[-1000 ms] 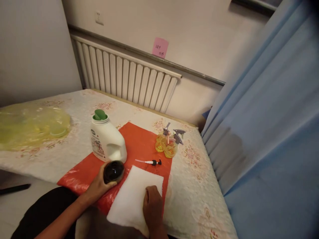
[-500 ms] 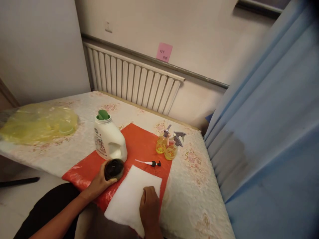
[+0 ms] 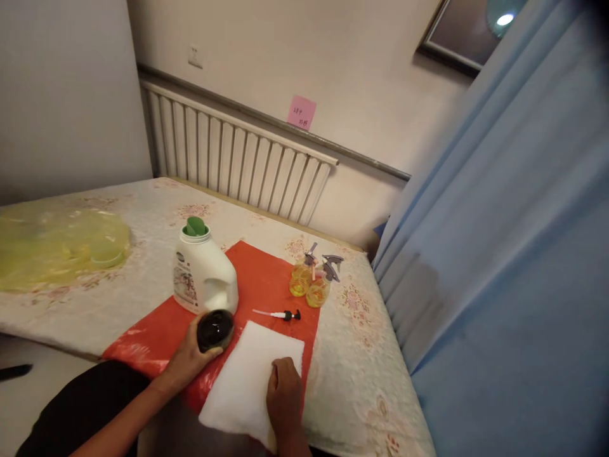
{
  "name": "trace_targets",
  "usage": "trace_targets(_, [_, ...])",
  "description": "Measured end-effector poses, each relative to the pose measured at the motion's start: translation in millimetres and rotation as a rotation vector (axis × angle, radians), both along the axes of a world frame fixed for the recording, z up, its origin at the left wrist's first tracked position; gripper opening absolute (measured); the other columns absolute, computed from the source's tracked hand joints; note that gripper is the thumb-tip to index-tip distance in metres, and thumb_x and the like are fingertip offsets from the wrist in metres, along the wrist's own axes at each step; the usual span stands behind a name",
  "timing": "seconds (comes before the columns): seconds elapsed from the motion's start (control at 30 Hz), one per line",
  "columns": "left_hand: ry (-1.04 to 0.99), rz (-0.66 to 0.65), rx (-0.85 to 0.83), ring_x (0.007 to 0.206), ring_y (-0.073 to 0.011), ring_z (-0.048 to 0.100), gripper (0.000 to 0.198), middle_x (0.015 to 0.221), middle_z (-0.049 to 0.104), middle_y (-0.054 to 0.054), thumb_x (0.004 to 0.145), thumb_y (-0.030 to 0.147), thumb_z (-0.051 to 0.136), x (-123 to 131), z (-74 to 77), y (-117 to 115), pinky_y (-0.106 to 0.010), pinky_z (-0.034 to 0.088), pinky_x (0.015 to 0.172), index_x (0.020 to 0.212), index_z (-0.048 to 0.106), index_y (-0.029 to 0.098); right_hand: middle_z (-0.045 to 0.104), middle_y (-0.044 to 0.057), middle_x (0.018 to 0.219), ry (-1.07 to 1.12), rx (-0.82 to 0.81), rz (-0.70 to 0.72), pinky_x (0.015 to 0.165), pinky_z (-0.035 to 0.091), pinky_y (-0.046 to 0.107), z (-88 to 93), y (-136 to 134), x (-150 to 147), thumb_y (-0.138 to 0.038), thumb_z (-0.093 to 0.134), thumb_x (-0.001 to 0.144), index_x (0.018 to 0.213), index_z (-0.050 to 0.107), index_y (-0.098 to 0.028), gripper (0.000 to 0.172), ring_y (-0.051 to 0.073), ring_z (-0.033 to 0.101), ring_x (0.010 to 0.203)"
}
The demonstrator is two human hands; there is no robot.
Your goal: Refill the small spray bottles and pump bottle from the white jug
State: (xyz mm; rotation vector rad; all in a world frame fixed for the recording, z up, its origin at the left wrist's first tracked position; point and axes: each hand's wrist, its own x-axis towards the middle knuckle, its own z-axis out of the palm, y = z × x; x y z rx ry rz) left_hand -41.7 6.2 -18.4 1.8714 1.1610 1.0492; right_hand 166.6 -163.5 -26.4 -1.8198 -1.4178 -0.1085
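Observation:
My left hand [image 3: 194,348] is wrapped round a dark, glossy, round container [image 3: 216,331], its rounded end facing up toward me. Right behind it stands a white detergent jug [image 3: 202,273] with a green cup [image 3: 195,226] in its open mouth. My right hand [image 3: 284,388] is closed in a fist over a folded white cloth [image 3: 247,381]; what its fingers hold, if anything, is hidden. A pump dispenser head [image 3: 285,315] with a black top and clear tube lies just beyond the cloth. Two spray bottles [image 3: 301,279] of yellow liquid stand farther back.
A red plastic sheet [image 3: 257,273] lies under these things on a flowered bed cover [image 3: 157,219]. At the left is a crumpled yellow plastic bag [image 3: 61,244]. A blue curtain [image 3: 499,285] hangs along the right side, and a radiator [image 3: 233,158] runs behind.
The view has turned slightly, so most things sit farther left and a little lower in it. Both hands keep their holds and places relative to the jug and cloth.

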Motion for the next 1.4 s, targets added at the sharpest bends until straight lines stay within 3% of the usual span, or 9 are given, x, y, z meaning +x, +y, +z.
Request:
trace_targets(0.1, [0.016, 0.001, 0.007, 0.132, -0.0349, 0.045, 0.088, 0.141, 0.044, -0.017, 0.068, 0.037, 0.071, 0, -5.2, 2, -0.055, 0.036, 0.111, 0.141, 0.025, 0.019, 0.061, 0.003, 0.078, 0.087, -0.012, -0.026, 0.067, 0.044, 0.028, 6.2, 1, 0, -0.004, 0.044, 0.080, 0.083, 0.059, -0.021, 0.023, 0.019, 0.058, 0.073])
trace_targets(0.3, [0.020, 0.011, 0.011, 0.129, -0.0342, 0.050, 0.086, 0.137, 0.049, -0.018, 0.068, 0.039, 0.071, 2, -8.8, 4, -0.052, 0.040, 0.109, 0.140, 0.029, 0.016, 0.060, -0.002, 0.060, 0.172, -0.113, -0.105, 0.052, 0.041, 0.023, 30.2, 24, 27, -0.008, 0.044, 0.078, 0.077, 0.062, -0.019, 0.021, 0.016, 0.056, 0.055])
trace_targets(0.43, [0.012, 0.025, 0.018, 0.129, -0.0348, 0.049, 0.086, 0.139, 0.049, -0.018, 0.068, 0.038, 0.071, 2, -7.8, 2, -0.052, 0.040, 0.109, 0.140, 0.030, 0.016, 0.065, 0.002, 0.077, 0.074, -0.136, -0.125, 0.068, 0.045, 0.027, 45.9, 54, 57, -0.006, 0.044, 0.078, 0.083, 0.063, -0.019, 0.024, 0.018, 0.060, 0.072])
trace_targets(0.57, [0.007, 0.014, -0.018, 0.131, -0.0350, 0.046, 0.086, 0.139, 0.047, -0.018, 0.069, 0.036, 0.070, 1, -5.8, -1, -0.054, 0.037, 0.110, 0.141, 0.027, 0.017, 0.065, 0.007, 0.098, -0.048, -0.180, -0.084, 0.087, 0.040, 0.033, 53.6, 82, 73, -0.005, 0.049, 0.076, 0.096, 0.065, -0.020, 0.030, 0.023, 0.055, 0.094])
trace_targets(0.77, [0.005, -0.013, -0.077, 0.135, -0.0333, 0.040, 0.082, 0.142, 0.042, -0.018, 0.071, 0.031, 0.065, 0, 3.2, -7, -0.052, 0.034, 0.113, 0.141, 0.025, 0.016, 0.065, 0.006, 0.089, -0.116, -0.269, -0.029, 0.086, 0.035, 0.036, 44.9, 106, 72, -0.005, 0.054, 0.073, 0.085, 0.067, -0.022, 0.025, 0.025, 0.052, 0.091])
trace_targets(1.0, [0.005, -0.003, -0.079, 0.133, -0.0328, 0.043, 0.080, 0.139, 0.047, -0.017, 0.070, 0.027, 0.066, -1, 10.2, -11, -0.051, 0.034, 0.113, 0.139, 0.027, 0.016, 0.066, 0.006, 0.088, -0.003, -0.243, 0.021, 0.079, 0.040, 0.032, 46.7, 106, 65, -0.010, 0.056, 0.071, 0.087, 0.066, -0.020, 0.021, 0.023, 0.057, 0.084])
trace_targets(1.2, [0.002, 0.021, -0.020, 0.129, -0.0325, 0.048, 0.081, 0.137, 0.050, -0.016, 0.068, 0.029, 0.067, 0, 5.4, -10, -0.050, 0.038, 0.109, 0.139, 0.030, 0.016, 0.067, 0.005, 0.087, 0.198, -0.181, 0.098, 0.075, 0.047, 0.030, 76.3, 93, 51, -0.022, 0.055, 0.075, 0.094, 0.066, -0.018, 0.023, 0.020, 0.061, 0.080])
trace_targets(1.4, [-0.019, -0.011, -0.033, 0.134, -0.0325, 0.043, 0.083, 0.142, 0.044, -0.018, 0.069, 0.029, 0.066, -1, 4.6, -10, -0.050, 0.035, 0.112, 0.141, 0.027, 0.016, 0.058, -0.003, 0.067, 0.413, -0.195, 0.188, 0.047, 0.047, 0.024, 110.7, 70, 22, -0.028, 0.055, 0.075, 0.096, 0.061, -0.018, 0.024, 0.012, 0.051, 0.050])
